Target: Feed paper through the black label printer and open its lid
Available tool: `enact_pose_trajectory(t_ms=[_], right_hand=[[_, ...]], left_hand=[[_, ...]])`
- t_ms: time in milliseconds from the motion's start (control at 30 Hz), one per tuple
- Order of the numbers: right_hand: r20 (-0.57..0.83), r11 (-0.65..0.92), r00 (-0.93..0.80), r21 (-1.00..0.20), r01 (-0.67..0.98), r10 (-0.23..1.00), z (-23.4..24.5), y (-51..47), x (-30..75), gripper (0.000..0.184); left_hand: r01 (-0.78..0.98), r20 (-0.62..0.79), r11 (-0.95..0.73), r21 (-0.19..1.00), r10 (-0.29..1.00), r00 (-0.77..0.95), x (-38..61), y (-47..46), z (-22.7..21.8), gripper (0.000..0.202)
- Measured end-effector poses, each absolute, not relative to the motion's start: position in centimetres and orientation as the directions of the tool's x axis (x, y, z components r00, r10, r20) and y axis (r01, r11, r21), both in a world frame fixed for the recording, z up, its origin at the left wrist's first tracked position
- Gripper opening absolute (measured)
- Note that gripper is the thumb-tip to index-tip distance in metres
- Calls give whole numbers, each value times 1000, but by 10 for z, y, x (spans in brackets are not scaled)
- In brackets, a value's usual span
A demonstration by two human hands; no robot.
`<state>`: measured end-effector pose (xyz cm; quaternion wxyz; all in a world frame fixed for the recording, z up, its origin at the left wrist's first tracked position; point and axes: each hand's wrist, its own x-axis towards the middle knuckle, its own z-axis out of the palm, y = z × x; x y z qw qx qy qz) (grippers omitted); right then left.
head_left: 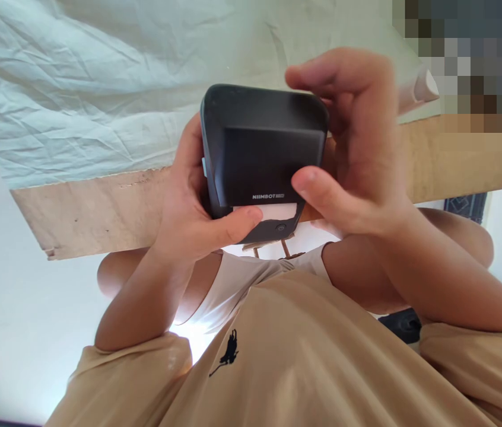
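Observation:
A black label printer (273, 154) marked NIIMBOT is held up over the table's near edge, its front facing me. A white label (280, 211) shows at the slot under the lettering, above a round power button. My left hand (193, 207) is wrapped round the printer's left side, with the thumb lying across the label's left end. At the right side, my right hand (358, 142) closes on the printer, its thumb against the front and its fingers bent near the top right corner. Parts of those fingers are hidden behind the printer.
A wrinkled pale green cloth (113, 77) covers the table, leaving a bare wooden edge (95, 213). To the right lies a rolled pale sheet (424, 86) beside a pixelated area. My knees and tan shirt (304, 356) are below the edge.

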<state>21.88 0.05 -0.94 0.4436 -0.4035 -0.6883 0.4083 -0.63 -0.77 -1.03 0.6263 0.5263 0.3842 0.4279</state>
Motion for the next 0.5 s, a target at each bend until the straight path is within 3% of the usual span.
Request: enact_pose_trajectory(t_ms=[167,300,500], right_hand=[[264,335,-325,-924,184,908,-23,7,218,60],[332,390,-287,-905,173,899,-22,4,219,64],[276,364,-316,-892,267,908,-19,1,218,56]], left_hand=[[-109,-160,204,973,934,321,-3,-6,-6,76],[-56,-252,278,959,927,277,-3,-6,-4,82],[-97,-277,317,944,916,291,-4,-6,-1,79]])
